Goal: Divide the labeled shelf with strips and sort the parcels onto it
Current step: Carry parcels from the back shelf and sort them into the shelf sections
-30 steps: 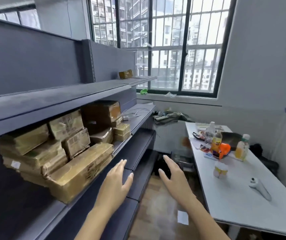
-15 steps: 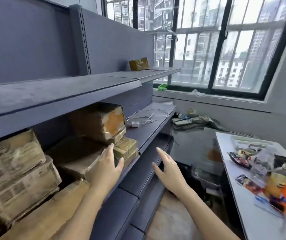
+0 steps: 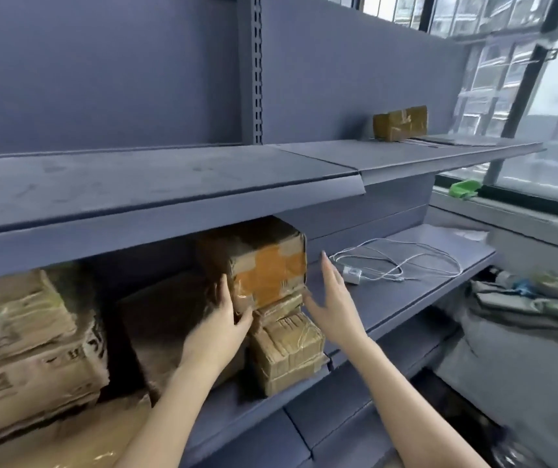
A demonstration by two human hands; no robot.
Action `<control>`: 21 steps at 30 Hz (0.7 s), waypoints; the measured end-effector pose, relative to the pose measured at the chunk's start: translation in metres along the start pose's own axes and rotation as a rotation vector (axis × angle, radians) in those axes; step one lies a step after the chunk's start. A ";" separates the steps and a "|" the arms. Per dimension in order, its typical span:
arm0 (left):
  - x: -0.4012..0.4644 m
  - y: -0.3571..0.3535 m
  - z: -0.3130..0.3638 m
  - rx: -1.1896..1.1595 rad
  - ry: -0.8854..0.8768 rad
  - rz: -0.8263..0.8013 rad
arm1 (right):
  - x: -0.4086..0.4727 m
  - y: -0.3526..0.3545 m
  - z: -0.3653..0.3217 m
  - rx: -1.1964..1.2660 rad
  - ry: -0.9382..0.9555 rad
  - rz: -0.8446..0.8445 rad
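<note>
A brown cardboard parcel with orange tape (image 3: 267, 265) sits on top of smaller taped parcels (image 3: 287, 352) on the middle grey shelf (image 3: 405, 298). My left hand (image 3: 223, 319) touches the parcel's left lower edge, fingers spread. Just right of the parcel hovers my right hand (image 3: 331, 302), open and not touching it. More taped parcels (image 3: 24, 349) are stacked at the left of the same shelf. One small parcel (image 3: 400, 123) stands alone on the upper shelf (image 3: 203, 177).
A white charger with a coiled cable (image 3: 395, 261) lies on the middle shelf to the right of my hands. Lower shelves (image 3: 338, 417) jut out below. A window sill with a green item (image 3: 463, 189) and a pile of cloth (image 3: 524, 305) lie at right.
I have moved closer to the shelf. Both hands rose from below the shelf edge to either side of the orange-taped parcel; the left hand now touches it.
</note>
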State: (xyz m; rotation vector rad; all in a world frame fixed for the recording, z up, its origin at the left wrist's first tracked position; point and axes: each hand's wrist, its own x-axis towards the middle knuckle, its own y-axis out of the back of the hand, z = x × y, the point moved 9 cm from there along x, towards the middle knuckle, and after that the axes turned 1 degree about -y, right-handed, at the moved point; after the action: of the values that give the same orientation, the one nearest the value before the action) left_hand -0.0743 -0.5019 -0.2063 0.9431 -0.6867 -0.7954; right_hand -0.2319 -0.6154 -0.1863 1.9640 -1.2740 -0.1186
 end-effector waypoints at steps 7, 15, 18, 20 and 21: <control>0.009 0.003 0.012 0.062 0.255 0.150 | 0.064 0.001 0.019 0.062 0.159 -0.194; 0.033 0.000 0.000 -0.552 0.268 0.300 | 0.103 -0.044 0.039 0.469 0.088 -0.396; 0.044 -0.002 0.000 -0.703 0.248 0.334 | 0.114 -0.053 0.039 0.524 0.091 -0.429; 0.046 -0.003 -0.001 -0.714 0.235 0.361 | 0.116 -0.054 0.035 0.525 0.136 -0.438; 0.047 -0.003 -0.001 -0.706 0.233 0.365 | 0.115 -0.054 0.033 0.532 0.153 -0.443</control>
State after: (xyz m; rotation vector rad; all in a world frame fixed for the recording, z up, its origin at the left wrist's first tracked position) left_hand -0.0490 -0.5416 -0.2023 0.2465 -0.3138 -0.5268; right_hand -0.1507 -0.7158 -0.2080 2.6333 -0.8017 0.1697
